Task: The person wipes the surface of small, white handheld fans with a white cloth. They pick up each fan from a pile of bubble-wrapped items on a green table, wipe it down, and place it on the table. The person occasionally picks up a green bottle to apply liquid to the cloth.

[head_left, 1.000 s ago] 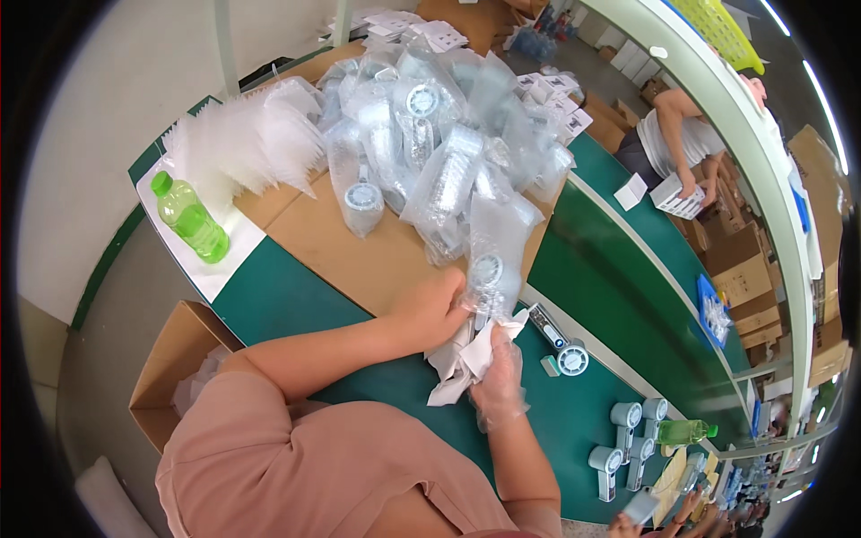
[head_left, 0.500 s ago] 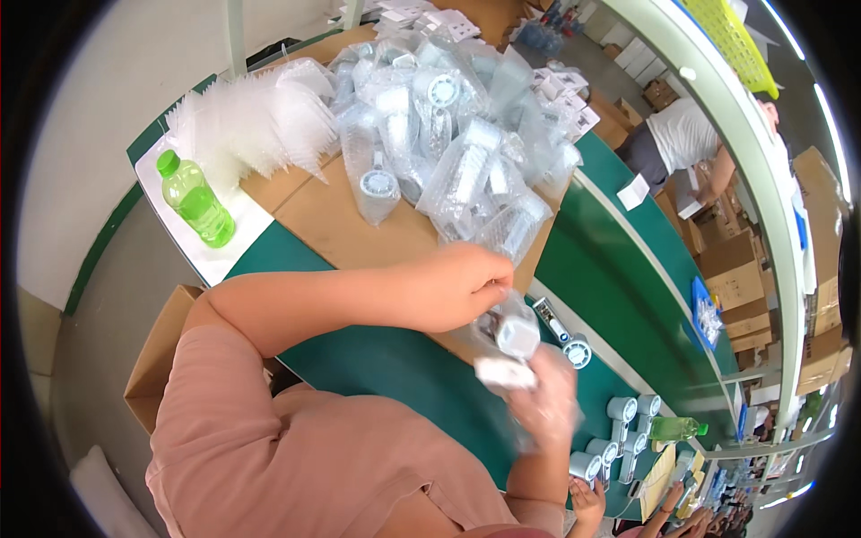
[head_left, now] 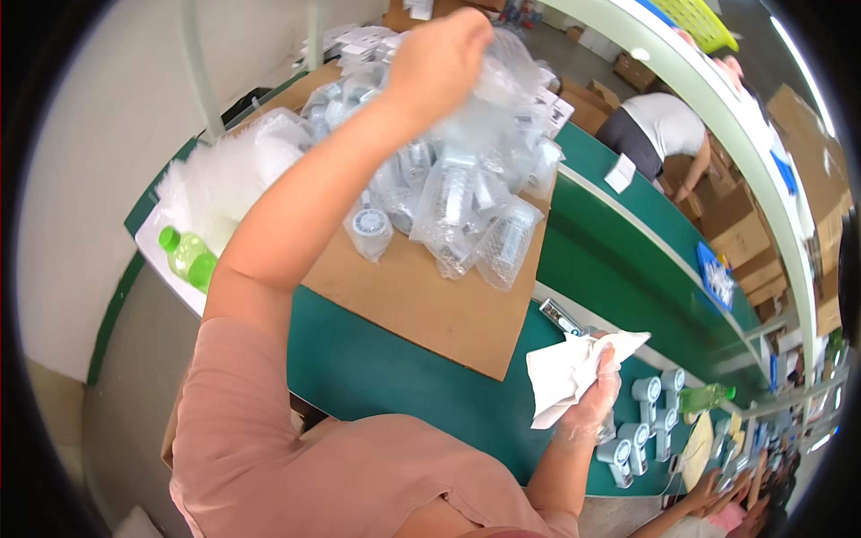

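Note:
Over the pile of bubble-wrap bags (head_left: 448, 211), my left hand (head_left: 441, 63) is closed at the top of a clear bubble-wrap bag (head_left: 493, 103), smeared by motion. Small pale handheld fans show inside several bags of the pile. My right hand (head_left: 594, 405), in a thin clear glove, grips a crumpled white cloth (head_left: 565, 369) above the green table (head_left: 408, 381). Just beyond the cloth lies a single fan (head_left: 560, 316), its round head hidden behind the cloth. Several bare handheld fans (head_left: 637, 441) stand to the right of my right hand.
A cardboard sheet (head_left: 430, 309) lies under the pile. At left are a stack of empty bubble bags (head_left: 220, 179) and a green bottle (head_left: 188, 257); another bottle (head_left: 707, 397) lies behind the fans. A co-worker (head_left: 659, 134) bends over boxes across the table.
My left hand has swung up and away to the pile with the bagged fan. My right hand has let go of the bag and moved right, with the white cloth now spread out in it.

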`<control>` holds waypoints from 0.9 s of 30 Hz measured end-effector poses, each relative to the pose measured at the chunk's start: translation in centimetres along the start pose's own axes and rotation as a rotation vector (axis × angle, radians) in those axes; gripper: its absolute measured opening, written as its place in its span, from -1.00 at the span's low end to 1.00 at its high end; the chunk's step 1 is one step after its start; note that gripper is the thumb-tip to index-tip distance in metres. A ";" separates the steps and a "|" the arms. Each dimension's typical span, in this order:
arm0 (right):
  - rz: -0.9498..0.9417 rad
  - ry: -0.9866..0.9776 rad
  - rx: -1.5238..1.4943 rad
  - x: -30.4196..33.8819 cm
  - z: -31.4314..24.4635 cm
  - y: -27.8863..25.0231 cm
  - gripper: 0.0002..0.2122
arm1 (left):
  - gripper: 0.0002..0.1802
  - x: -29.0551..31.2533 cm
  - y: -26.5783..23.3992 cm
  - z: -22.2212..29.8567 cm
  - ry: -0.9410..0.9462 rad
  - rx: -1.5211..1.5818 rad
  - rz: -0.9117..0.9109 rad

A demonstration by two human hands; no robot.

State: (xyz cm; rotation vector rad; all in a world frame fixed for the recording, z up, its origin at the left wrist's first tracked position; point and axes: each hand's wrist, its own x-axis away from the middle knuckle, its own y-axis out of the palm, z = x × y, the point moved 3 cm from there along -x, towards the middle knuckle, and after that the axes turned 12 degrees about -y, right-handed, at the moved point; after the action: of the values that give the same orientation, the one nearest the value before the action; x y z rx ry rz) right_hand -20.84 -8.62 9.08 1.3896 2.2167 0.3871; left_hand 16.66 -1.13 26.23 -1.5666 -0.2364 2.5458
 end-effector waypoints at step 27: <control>-0.042 -0.043 1.864 7.1 -8.4 -22.0 -0.39 | -0.90 21.0 2.6 6.4 -0.037 0.251 -0.652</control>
State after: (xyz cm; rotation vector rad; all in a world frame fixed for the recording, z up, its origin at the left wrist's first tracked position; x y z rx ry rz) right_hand -44.60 -11.80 3.74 1.8329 2.2595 -2.1802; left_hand 1.50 0.19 10.27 -1.1140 -0.3481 2.0025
